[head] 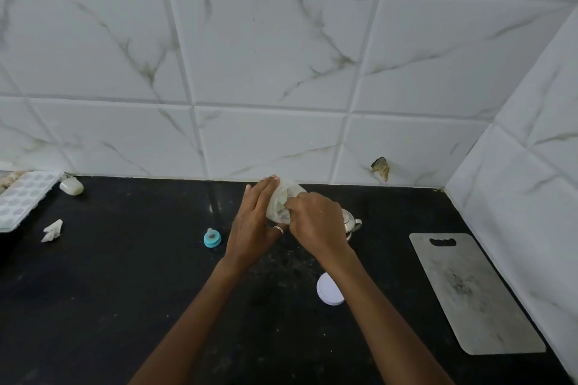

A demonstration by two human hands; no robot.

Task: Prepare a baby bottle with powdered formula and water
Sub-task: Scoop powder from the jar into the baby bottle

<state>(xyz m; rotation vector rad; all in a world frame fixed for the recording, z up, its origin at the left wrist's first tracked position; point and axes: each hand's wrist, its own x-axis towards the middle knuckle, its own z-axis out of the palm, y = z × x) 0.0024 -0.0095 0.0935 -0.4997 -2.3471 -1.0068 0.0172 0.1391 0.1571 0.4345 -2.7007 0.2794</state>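
My left hand [255,216] grips a clear plastic jar [280,203], tilted over the black counter near the wall. My right hand [314,219] is at the jar's mouth with its fingers closed; what they hold is hidden. A blue bottle collar with its teat [212,238] lies on the counter left of my hands. A white round lid [328,289] lies below my right wrist. A small steel vessel [352,223] shows just behind my right hand. The baby bottle itself is not visible.
A grey cutting board [472,294] lies at the right by the side wall. A white ice-cube tray [22,197] lies at the far left, beside a small white object [72,186] and a crumpled paper scrap [52,230]. Tiled walls close off the back and right.
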